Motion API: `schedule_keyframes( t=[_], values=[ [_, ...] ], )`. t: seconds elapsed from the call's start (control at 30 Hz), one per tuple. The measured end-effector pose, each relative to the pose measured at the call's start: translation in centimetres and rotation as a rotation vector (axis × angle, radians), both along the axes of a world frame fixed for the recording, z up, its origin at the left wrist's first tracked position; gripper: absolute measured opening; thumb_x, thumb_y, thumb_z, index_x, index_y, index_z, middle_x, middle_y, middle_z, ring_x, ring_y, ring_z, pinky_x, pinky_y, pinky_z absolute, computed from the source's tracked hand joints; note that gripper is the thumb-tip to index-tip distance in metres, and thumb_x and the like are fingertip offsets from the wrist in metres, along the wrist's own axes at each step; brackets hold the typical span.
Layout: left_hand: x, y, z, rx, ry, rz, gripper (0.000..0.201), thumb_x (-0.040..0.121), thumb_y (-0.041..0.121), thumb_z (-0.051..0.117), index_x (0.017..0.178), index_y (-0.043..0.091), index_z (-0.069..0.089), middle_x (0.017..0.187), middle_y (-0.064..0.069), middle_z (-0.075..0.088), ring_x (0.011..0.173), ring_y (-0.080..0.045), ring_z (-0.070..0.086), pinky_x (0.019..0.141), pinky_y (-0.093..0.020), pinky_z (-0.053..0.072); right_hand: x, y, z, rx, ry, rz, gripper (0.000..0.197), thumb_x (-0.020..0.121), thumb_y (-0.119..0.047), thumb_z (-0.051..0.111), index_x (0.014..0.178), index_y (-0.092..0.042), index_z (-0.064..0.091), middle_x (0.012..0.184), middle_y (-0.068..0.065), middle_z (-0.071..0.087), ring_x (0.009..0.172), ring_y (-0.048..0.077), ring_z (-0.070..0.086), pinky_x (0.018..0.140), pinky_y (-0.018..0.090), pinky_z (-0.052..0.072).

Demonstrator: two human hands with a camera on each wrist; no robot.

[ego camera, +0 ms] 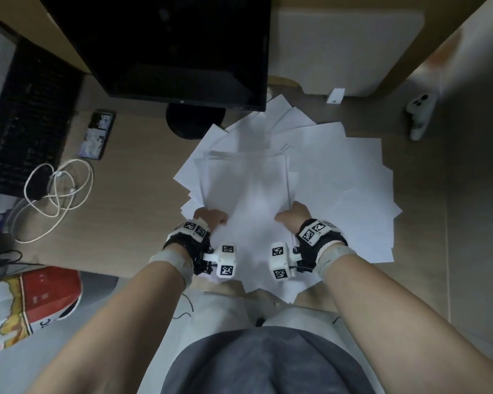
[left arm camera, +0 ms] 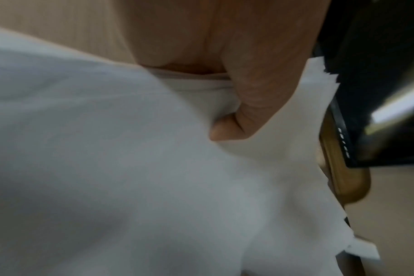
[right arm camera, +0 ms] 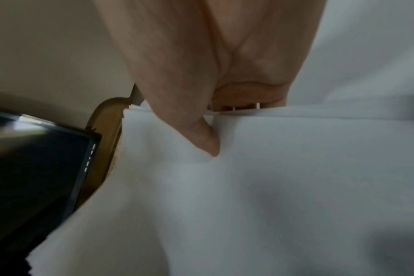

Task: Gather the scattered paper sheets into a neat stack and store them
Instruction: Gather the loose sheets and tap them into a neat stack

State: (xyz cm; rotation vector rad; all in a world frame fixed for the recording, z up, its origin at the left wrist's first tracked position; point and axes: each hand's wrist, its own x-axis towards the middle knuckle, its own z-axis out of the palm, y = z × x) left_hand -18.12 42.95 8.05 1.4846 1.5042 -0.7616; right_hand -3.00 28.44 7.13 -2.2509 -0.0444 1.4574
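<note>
Head view: left hand point(ego camera: 209, 217) and right hand point(ego camera: 293, 215) pinch the limp, slippery paper stack point(ego camera: 246, 183) at its 6 o'clock edge, thumbs on top, fingers beneath.

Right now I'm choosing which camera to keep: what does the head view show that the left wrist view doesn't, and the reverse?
Only the head view shows the right hand, the fanned loose sheets, keyboard, cable and phone. Only the left wrist view shows the left thumb pressed onto the paper and the stack's edge under the palm. Both show the left hand gripping the stack, and the monitor.
</note>
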Motion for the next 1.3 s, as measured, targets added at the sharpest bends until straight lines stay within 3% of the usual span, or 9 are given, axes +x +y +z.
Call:
schedule_keyframes(
  t=[0.07, 0.23, 0.4, 0.6, 0.73, 0.83, 1.07, 1.2, 1.3],
  values=[
    [0.6, 0.4, 0.5, 0.085, -0.126, 0.058, 0.032, 0.083, 0.011, 0.068, 0.112, -0.001, 0.062, 0.119, -0.016, 0.062, 0.112, -0.028, 0.056, 0.084, -0.028, 0.043, -0.1, -0.8, 0.1, -0.016, 0.005, -0.161, 0.056, 0.088, -0.005, 0.061, 0.137, 0.007, 0.037, 0.133, 0.02, 0.051, 0.115, 0.032, 0.054, 0.078, 0.029, 0.042],
    [5.7, 0.8, 0.9, 0.082, -0.307, 0.012, 0.053, 0.079, 0.026, 0.076, 0.127, 0.008, 0.06, 0.122, -0.011, 0.065, 0.113, -0.03, 0.059, 0.096, -0.033, 0.045, 0.1, -2.8, 0.0, -0.096, 0.04, -0.52, 0.102, 0.08, -0.02, 0.067, 0.149, 0.002, -0.005, 0.149, 0.022, 0.029, 0.128, 0.037, 0.042, 0.103, 0.042, 0.037],
    [8.9, 1.5, -1.8, 0.214, -0.162, -0.433, 0.064, 0.083, 0.047, 0.066, 0.135, 0.013, 0.051, 0.141, -0.01, 0.043, 0.129, -0.032, 0.044, 0.107, -0.04, 0.039, 0.1, -3.6, -3.0, -0.288, 0.001, -0.57, 0.124, 0.033, -0.056, 0.075, 0.138, -0.015, 0.023, 0.117, 0.018, 0.055, 0.093, 0.038, 0.062, 0.088, 0.053, 0.049],
    [9.5, 3.1, -3.0, 0.131, -0.15, -0.526, 0.074, 0.08, 0.051, 0.067, 0.137, 0.01, 0.046, 0.14, -0.012, 0.047, 0.128, -0.034, 0.045, 0.106, -0.041, 0.041, -0.4, -2.2, -2.6, -0.191, 0.051, -0.73, 0.109, 0.05, -0.047, 0.081, 0.14, -0.006, 0.036, 0.103, 0.016, 0.063, 0.085, 0.038, 0.067, 0.081, 0.051, 0.055],
    [9.7, 3.5, -3.4, -0.005, -0.197, -0.45, 0.089, 0.073, 0.054, 0.071, 0.143, 0.01, 0.038, 0.143, -0.011, 0.047, 0.129, -0.035, 0.046, 0.108, -0.047, 0.04, 0.2, -1.8, -2.0, -0.106, 0.047, -0.793, 0.094, 0.077, -0.025, 0.076, 0.152, -0.009, 0.022, 0.139, 0.017, 0.05, 0.111, 0.037, 0.06, 0.094, 0.045, 0.05],
    [9.8, 3.1, -3.7, -0.029, -0.274, -0.379, 0.081, 0.08, 0.043, 0.072, 0.142, 0.005, 0.039, 0.141, -0.014, 0.049, 0.127, -0.035, 0.049, 0.106, -0.048, 0.042, 0.8, -2.0, -1.7, -0.071, -0.02, -0.785, 0.07, 0.084, -0.015, 0.071, 0.144, -0.002, 0.036, 0.139, 0.015, 0.051, 0.115, 0.032, 0.056, 0.098, 0.038, 0.047],
    [10.0, 2.8, -0.8, -0.09, -0.493, 0.013, 0.051, 0.079, 0.015, 0.077, 0.125, 0.0, 0.06, 0.118, -0.007, 0.066, 0.11, -0.022, 0.06, 0.094, -0.029, 0.044, 3.3, -3.1, 1.2, 0.173, -0.094, -0.728, 0.088, 0.085, -0.02, 0.073, 0.152, -0.004, 0.018, 0.156, 0.009, 0.03, 0.141, 0.026, 0.033, 0.112, 0.036, 0.028],
    [8.1, 1.7, 0.1, 0.019, -0.486, 0.147, 0.087, 0.055, 0.044, 0.085, 0.128, 0.006, 0.056, 0.125, -0.008, 0.064, 0.112, -0.027, 0.06, 0.101, -0.041, 0.047, 4.8, -3.3, 2.7, 0.314, -0.083, -0.615, 0.071, 0.073, -0.023, 0.079, 0.137, -0.01, 0.051, 0.131, 0.004, 0.06, 0.118, 0.024, 0.058, 0.108, 0.04, 0.041],
    [6.8, 0.2, 2.4, 0.163, -0.519, 0.203, 0.074, 0.071, 0.027, 0.082, 0.132, 0.006, 0.045, 0.117, -0.004, 0.055, 0.108, -0.026, 0.054, 0.096, -0.044, 0.049, 5.5, -3.2, 4.1, 0.43, -0.081, -0.513, 0.036, 0.081, -0.01, 0.072, 0.116, -0.017, 0.064, 0.111, 0.001, 0.069, 0.101, 0.019, 0.066, 0.094, 0.035, 0.051]
  ],
)
